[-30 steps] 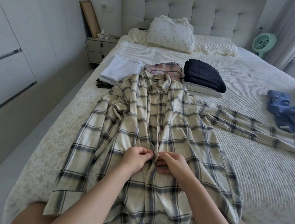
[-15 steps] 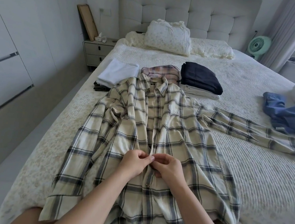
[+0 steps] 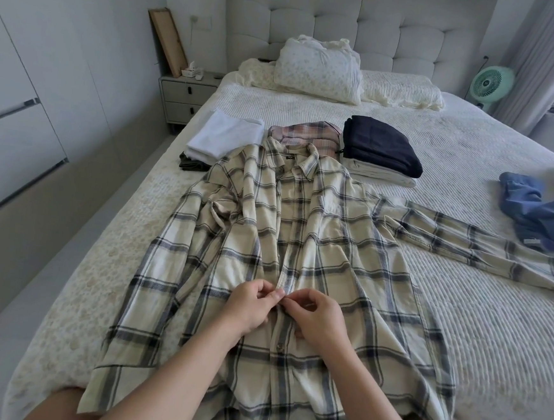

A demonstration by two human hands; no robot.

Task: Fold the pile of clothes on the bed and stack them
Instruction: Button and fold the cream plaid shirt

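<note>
Both hands, left hand [image 3: 251, 304] and right hand [image 3: 316, 315], pinch the button placket of the plaid shirt [image 3: 299, 244], spread flat on the bed [image 3: 472, 159] beneath the fingers. Beyond them sit three folded stacks: white [image 3: 225, 136], plaid [image 3: 304, 135], navy [image 3: 380, 145]. A crumpled blue garment [image 3: 540, 214], far right of the fingers, looks still unfolded. No containers.

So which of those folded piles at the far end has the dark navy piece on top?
The right-hand pile: navy on pale cloth. The left pile is topped white, the middle one pink plaid.
</note>
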